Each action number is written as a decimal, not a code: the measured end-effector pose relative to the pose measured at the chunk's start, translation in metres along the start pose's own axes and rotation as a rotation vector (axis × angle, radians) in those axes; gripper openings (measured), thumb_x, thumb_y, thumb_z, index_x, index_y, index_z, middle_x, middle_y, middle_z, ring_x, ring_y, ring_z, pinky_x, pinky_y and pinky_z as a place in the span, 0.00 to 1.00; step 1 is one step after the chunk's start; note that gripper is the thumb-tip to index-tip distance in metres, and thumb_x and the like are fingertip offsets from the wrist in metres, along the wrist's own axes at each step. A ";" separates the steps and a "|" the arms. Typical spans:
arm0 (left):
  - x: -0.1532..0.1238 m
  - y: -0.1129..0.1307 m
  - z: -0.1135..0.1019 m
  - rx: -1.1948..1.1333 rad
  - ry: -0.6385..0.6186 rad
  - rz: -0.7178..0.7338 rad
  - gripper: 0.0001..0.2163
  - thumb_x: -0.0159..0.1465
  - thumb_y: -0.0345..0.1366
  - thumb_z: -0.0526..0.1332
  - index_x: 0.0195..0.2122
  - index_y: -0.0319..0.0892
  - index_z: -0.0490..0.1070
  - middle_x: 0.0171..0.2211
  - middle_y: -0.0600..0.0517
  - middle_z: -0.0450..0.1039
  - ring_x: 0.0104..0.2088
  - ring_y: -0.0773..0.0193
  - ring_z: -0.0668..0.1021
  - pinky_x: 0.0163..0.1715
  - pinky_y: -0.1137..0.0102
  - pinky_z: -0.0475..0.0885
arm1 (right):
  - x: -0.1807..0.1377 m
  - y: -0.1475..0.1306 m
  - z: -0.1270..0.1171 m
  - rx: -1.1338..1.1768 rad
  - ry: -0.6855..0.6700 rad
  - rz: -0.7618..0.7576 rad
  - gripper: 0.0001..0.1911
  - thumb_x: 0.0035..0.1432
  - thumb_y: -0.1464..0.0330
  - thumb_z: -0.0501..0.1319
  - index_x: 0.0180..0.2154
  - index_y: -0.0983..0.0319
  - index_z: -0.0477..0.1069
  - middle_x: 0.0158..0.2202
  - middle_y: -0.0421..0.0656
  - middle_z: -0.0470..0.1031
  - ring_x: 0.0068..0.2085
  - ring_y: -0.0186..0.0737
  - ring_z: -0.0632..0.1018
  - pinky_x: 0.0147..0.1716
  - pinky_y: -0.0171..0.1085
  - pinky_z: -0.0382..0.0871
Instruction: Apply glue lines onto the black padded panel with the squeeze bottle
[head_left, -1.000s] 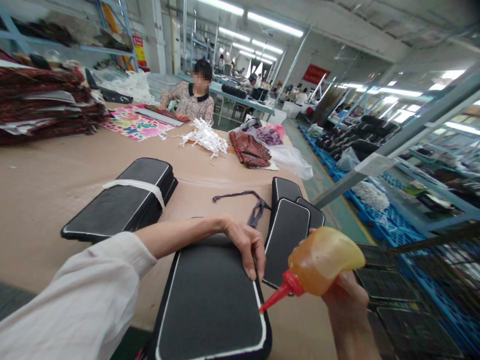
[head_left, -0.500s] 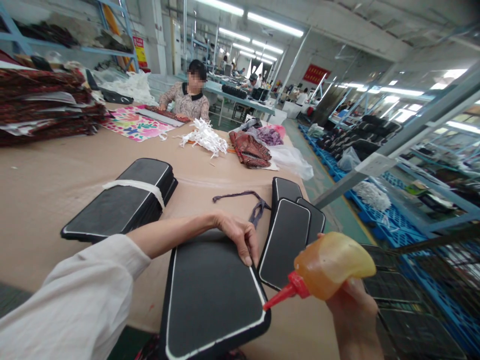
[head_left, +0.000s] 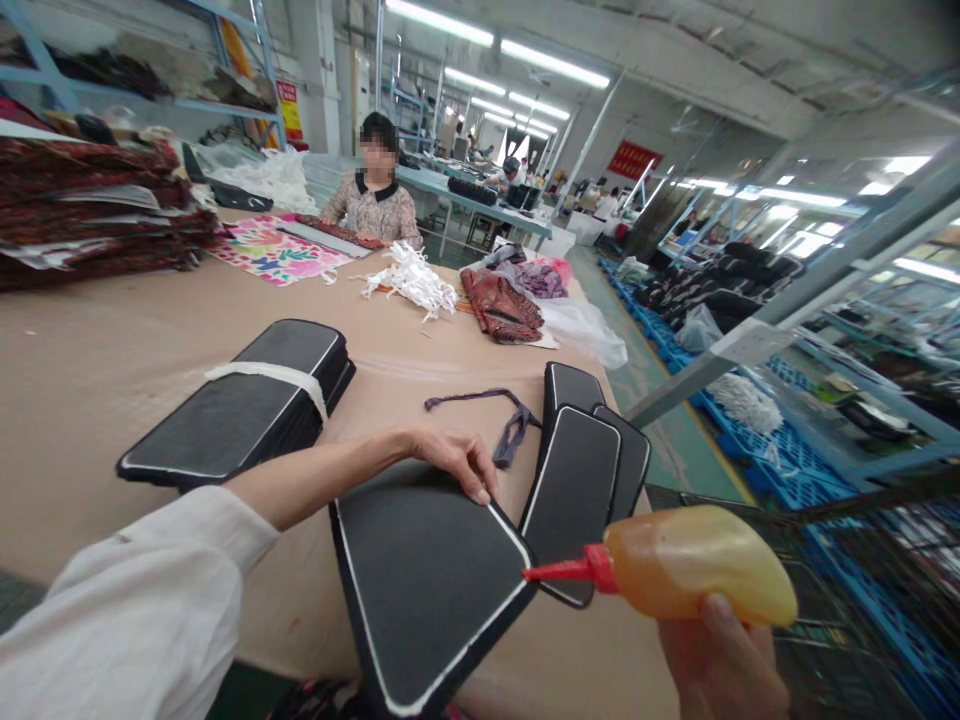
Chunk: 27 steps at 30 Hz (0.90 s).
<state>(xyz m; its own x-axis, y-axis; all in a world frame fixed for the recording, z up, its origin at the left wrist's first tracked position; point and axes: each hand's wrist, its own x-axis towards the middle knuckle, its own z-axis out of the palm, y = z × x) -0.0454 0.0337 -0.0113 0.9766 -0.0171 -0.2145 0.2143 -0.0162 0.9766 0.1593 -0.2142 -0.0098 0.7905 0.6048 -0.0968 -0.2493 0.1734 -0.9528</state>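
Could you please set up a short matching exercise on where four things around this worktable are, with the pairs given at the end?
Things:
1. glue bottle
2. black panel with white edging
3. bundle of black panels
4. heap of white strips

Places or states:
A. tied with a white band, lying left of the working area
B. held in the right hand, red nozzle pointing left
C. far down the table, near the seated person
D. under the fingers of the left hand, at the near table edge

Pairs: 1-B, 2-D, 3-A, 4-C
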 end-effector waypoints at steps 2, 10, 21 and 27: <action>-0.002 -0.003 -0.001 -0.014 0.035 0.003 0.13 0.47 0.40 0.68 0.34 0.40 0.78 0.28 0.54 0.77 0.30 0.68 0.75 0.32 0.77 0.69 | -0.014 -0.009 0.013 -0.023 0.048 0.006 0.26 0.46 0.64 0.64 0.49 0.50 0.64 0.51 0.33 0.67 0.52 0.39 0.66 0.54 0.39 0.58; -0.007 -0.011 -0.002 -0.053 0.120 0.021 0.14 0.47 0.41 0.69 0.32 0.40 0.78 0.27 0.54 0.77 0.27 0.69 0.74 0.28 0.78 0.67 | -0.010 -0.003 0.010 -0.034 0.042 -0.151 0.23 0.45 0.64 0.65 0.46 0.52 0.67 0.45 0.37 0.71 0.47 0.43 0.71 0.48 0.43 0.66; -0.008 -0.015 -0.003 -0.060 0.166 0.007 0.13 0.47 0.41 0.68 0.32 0.41 0.78 0.26 0.55 0.76 0.27 0.70 0.73 0.28 0.78 0.66 | -0.021 -0.013 0.024 -0.034 0.030 -0.079 0.22 0.48 0.65 0.63 0.47 0.52 0.65 0.54 0.32 0.64 0.52 0.36 0.66 0.50 0.33 0.63; -0.008 -0.014 -0.003 -0.074 0.192 -0.005 0.13 0.47 0.41 0.68 0.31 0.41 0.77 0.26 0.55 0.76 0.26 0.72 0.73 0.27 0.79 0.65 | -0.021 -0.009 0.024 -0.003 0.036 -0.066 0.22 0.48 0.64 0.64 0.46 0.48 0.65 0.46 0.30 0.71 0.47 0.33 0.71 0.42 0.29 0.67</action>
<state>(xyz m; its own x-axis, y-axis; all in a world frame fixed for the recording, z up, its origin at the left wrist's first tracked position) -0.0561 0.0370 -0.0234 0.9598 0.1741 -0.2202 0.2132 0.0579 0.9753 0.1312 -0.2098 0.0082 0.8246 0.5639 -0.0443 -0.1947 0.2094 -0.9582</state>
